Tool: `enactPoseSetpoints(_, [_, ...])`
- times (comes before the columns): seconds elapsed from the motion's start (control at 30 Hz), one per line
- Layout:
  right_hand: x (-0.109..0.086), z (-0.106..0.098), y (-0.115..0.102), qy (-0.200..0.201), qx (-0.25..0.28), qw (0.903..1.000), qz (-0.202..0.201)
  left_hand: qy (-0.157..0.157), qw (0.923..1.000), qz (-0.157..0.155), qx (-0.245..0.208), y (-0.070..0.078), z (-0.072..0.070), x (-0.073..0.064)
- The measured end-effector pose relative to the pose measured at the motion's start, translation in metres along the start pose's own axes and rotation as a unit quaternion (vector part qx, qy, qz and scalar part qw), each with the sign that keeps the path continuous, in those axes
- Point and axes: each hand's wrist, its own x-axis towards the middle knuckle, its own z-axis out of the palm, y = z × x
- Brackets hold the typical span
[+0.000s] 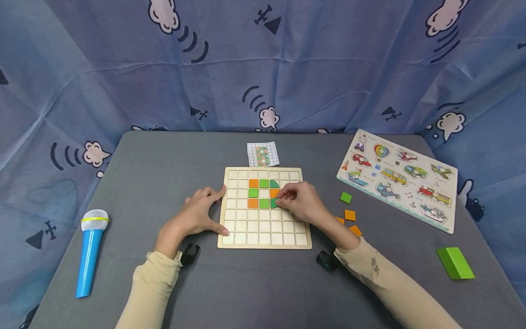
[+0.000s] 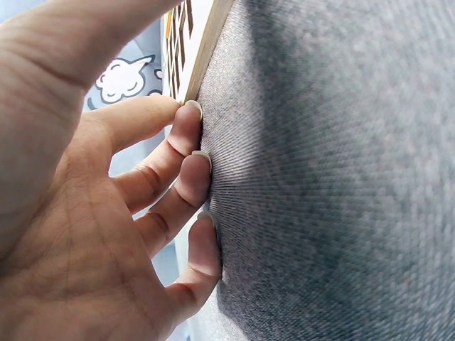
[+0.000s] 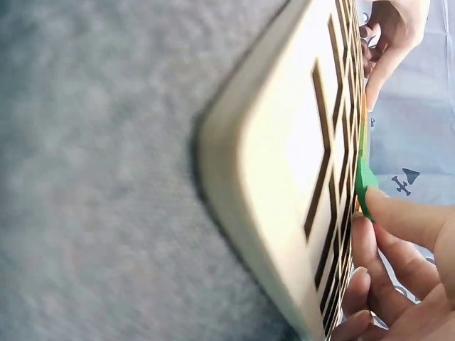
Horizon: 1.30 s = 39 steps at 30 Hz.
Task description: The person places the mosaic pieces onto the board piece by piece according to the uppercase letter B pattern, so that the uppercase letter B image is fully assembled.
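A wooden grid board point(image 1: 252, 226) lies on the grey table, with orange, light green and dark green tiles in its upper middle cells. Along its left side, my left hand point(image 1: 193, 212) is spread, thumb at the near corner and index finger at the edge higher up. The other left fingertips point(image 2: 195, 174) rest on the cloth. My right hand point(image 1: 302, 201) pinches a dark green tile point(image 3: 365, 177) between thumb and index finger. That tile is slightly tilted over the cell at the lower right of the coloured group, its outer part covered by the fingertips.
A small pattern card point(image 1: 263, 154) lies behind the board. Loose light green point(image 1: 346, 197) and orange tiles point(image 1: 350, 215) are by my right forearm. A vehicle picture board point(image 1: 398, 178) and a green block point(image 1: 455, 263) lie to the right, a toy microphone point(image 1: 91, 256) at left.
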Motion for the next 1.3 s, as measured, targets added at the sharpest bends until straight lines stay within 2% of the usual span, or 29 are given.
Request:
enactPoseSetpoints(0.37, [0.003, 0.0, -0.003, 0.003, -0.003, 0.9996, 0.026, 0.0, 1.0, 0.0, 0.003, 0.0, 0.001, 0.0])
enactPoseSetpoints(0.83, [-0.001, -0.003, 0.003, 0.028, -0.037, 0.9986, 0.026, 0.0, 1.0, 0.0, 0.004, 0.001, 0.0, -0.001])
enactPoseSetpoints(1.07, [-0.015, -0.021, 0.015, 0.019, -0.044, 0.9984, 0.028, 0.001, 1.0, -0.001, 0.003, 0.0, 0.0, -0.001])
enactPoseSetpoints(1.3, [-0.041, -0.046, 0.036, 0.009, -0.074, 0.9967, 0.031, -0.002, 1.0, -0.001, 0.007, 0.002, 0.0, -0.001])
